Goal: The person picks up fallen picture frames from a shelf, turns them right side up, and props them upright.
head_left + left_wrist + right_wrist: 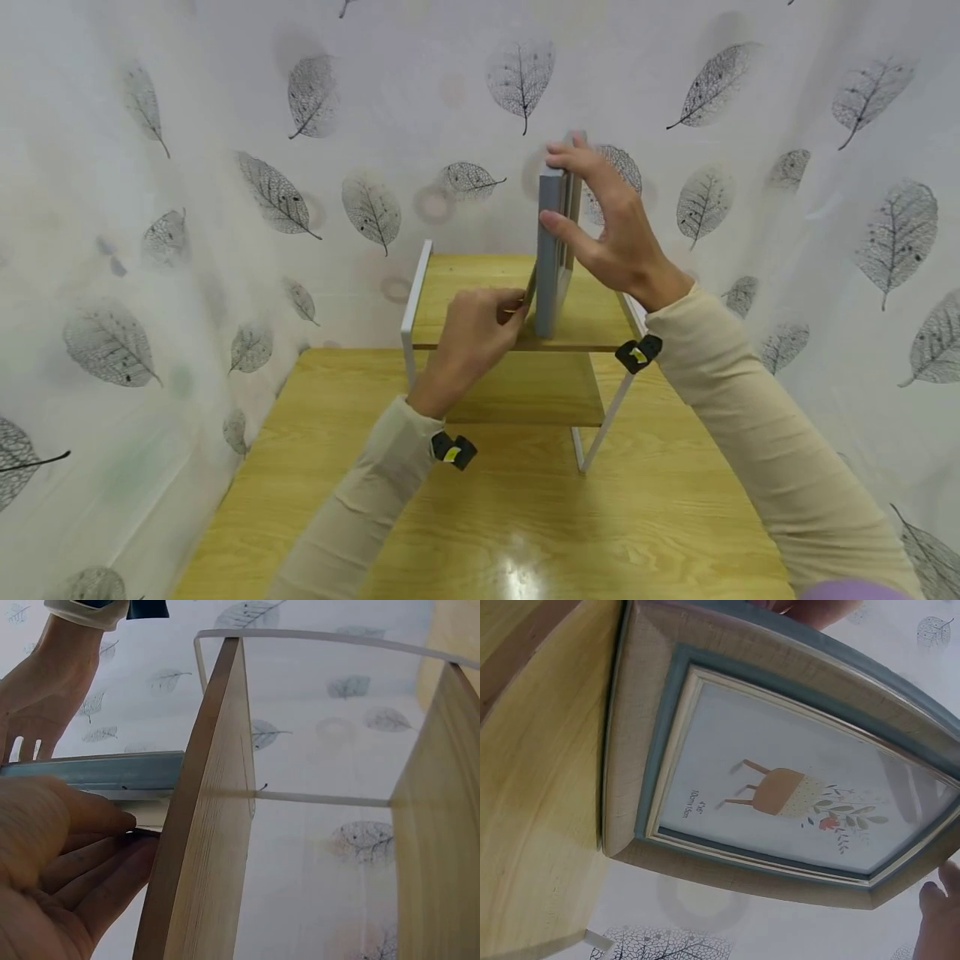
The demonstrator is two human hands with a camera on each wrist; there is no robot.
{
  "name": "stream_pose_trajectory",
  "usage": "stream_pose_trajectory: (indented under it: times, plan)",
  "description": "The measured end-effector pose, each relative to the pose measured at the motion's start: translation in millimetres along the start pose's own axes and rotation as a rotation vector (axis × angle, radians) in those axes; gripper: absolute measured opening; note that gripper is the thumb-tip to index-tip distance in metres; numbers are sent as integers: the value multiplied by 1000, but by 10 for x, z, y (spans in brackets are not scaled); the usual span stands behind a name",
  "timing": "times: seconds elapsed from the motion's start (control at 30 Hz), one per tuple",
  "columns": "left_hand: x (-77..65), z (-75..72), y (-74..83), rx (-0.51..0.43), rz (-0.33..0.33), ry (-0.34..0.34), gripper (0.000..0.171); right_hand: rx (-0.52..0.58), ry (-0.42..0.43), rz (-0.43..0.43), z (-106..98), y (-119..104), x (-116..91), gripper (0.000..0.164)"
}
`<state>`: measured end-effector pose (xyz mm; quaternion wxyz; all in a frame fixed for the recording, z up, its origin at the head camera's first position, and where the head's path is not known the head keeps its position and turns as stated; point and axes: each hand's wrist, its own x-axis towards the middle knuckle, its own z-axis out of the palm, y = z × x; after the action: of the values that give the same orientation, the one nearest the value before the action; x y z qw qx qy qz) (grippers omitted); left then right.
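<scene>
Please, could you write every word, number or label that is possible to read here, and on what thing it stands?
'4"x6"': on the printed insert inside the picture frame.
'10cmx15cm': on the same insert, next to the first text.
Left black wrist device and right black wrist device: any text is too small to read.

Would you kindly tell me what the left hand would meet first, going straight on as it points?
Probably the picture frame, just past the thin flap the left hand pinches, though depth is unclear.
</scene>
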<state>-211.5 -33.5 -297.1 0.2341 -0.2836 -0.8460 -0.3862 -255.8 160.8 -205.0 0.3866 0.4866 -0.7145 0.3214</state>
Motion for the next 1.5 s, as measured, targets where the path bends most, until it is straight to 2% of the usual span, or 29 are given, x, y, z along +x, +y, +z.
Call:
stream_pose_trajectory:
  times: [0.17,0.47,0.8,1.5]
  plan:
    - [-53,-12,-1,1,-27,8,15,7,-26,19,23,-15,2,49]
    - [-43,-43,-18,40,-10,36,14,18,-39,9,29,-22,45,49]
    - [-23,-89,-46,101,-12,41,14,32,-63,55,49,-27,75,48]
    - [-44,-185,-138,156,-90,58,12,86,-129,96,155,-38,143,47]
